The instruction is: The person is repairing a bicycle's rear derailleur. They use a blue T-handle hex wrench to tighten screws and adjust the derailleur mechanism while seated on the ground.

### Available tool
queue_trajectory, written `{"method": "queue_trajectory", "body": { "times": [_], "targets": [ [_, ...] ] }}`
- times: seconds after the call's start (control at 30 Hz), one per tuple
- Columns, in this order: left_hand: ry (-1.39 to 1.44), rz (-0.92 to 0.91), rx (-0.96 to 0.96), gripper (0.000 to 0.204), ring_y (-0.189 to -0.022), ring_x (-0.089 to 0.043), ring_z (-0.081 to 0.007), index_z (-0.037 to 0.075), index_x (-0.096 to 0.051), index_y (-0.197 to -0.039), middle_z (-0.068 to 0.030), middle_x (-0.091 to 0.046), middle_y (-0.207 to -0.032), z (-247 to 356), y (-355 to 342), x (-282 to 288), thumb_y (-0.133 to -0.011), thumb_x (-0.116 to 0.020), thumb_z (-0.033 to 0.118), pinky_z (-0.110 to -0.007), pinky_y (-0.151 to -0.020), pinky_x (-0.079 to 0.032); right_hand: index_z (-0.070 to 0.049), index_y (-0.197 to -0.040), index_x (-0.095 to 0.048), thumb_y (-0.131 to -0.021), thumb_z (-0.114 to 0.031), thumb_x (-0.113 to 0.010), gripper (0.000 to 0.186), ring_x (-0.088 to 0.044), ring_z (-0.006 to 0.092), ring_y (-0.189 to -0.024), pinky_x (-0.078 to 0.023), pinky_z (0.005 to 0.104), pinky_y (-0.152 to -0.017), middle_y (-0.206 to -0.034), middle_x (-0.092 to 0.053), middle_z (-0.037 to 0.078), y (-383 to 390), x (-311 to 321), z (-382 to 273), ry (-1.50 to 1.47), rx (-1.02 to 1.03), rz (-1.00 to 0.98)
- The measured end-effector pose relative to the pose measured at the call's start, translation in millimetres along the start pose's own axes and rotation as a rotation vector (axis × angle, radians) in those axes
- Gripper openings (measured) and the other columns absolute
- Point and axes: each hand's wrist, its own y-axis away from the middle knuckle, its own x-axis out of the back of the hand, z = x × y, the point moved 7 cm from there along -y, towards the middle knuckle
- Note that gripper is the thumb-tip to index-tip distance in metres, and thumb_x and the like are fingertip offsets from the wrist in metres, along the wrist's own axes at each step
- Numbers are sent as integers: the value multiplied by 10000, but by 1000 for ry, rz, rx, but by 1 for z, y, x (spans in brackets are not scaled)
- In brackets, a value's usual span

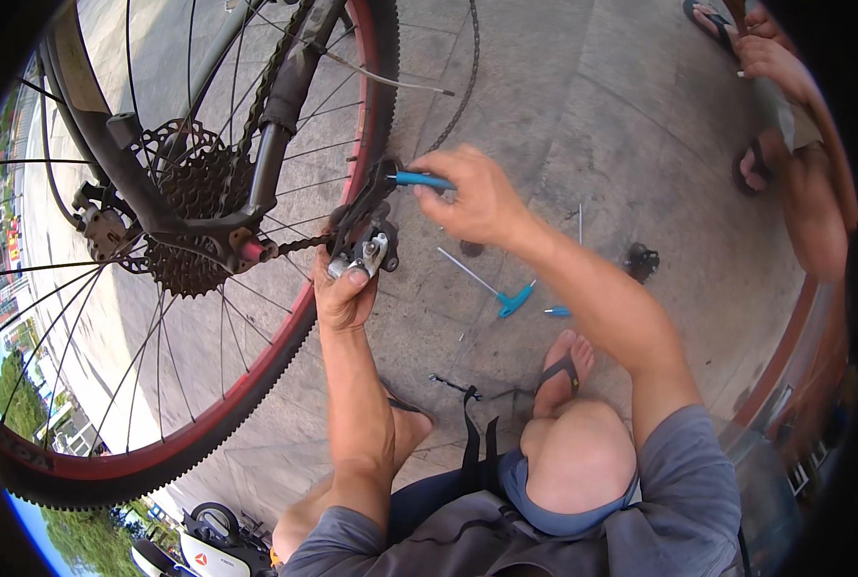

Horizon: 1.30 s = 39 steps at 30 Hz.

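My left hand (344, 300) is wrapped round the body of a rear derailleur (376, 245), its thumb pressed on the silver part. A blue-handled hex key (423, 180) is gripped in my right hand (479, 197), its tip against the cage end of the derailleur. What the tip engages is too small to make out. From the derailleur a chain (304, 244) runs left to the cassette (193, 207), which sits in the rear wheel of a bicycle. Another length of chain (474, 58) trails away beyond my right hand.
The red-rimmed wheel (299, 322) fills the left. On the paving lie a blue T-handle hex key (515, 300), another blue-handled tool (558, 312), a small dark part (642, 260) and a small metal tool (456, 386). Another person's legs and hands (775, 67) are at the right.
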Motion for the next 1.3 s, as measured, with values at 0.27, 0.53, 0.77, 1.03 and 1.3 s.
{"method": "queue_trajectory", "body": {
  "times": [0.27,0.53,0.77,1.03,1.3],
  "targets": [
    [20,-15,34,1026,-1215,-553,-288,42,-370,-1447,-158,-529,-1356,-2,3,1,-561,-878,141,-398,-1038,-447,-126,-997,-671,-719,-167,-730,287,-578,301,-824,-495,398,-754,-842,-649,72,2,-6,-12,181,188,46],
    [-82,-21,71,1121,-1240,-540,-289,13,-304,-1495,-189,-517,-1375,-1,1,3,-545,-875,177,-383,-1041,-440,-147,-975,-662,-681,-148,-740,304,-559,287,-922,-455,417,-833,-890,-595,42,-3,-6,-36,383,378,106],
    [-185,-98,133,1192,-1258,-522,-337,5,-295,-1499,-240,-485,-1399,7,-1,0,-492,-897,217,-402,-1037,-428,-133,-989,-656,-705,-142,-727,293,-569,252,-890,-414,411,-875,-835,-591,30,-3,-17,-28,252,309,41],
    [199,-406,128,1251,-1347,-401,-466,11,-222,-1529,-313,-308,-1511,2,-8,14,-639,-788,684,-572,-1091,-363,-124,-1034,-666,-688,-146,-733,353,-573,240,-875,-418,404,-876,-825,-589,21,1,-21,-33,335,437,62],
    [76,-141,435,593,-961,-684,-375,-16,-479,-1345,-263,-658,-1061,3,-52,8,-974,-536,444,-473,-831,-570,-113,-1000,-656,-702,-141,-726,307,-587,226,-806,-468,382,-796,-779,-581,16,-10,-22,-36,359,540,69]
  ]
}}
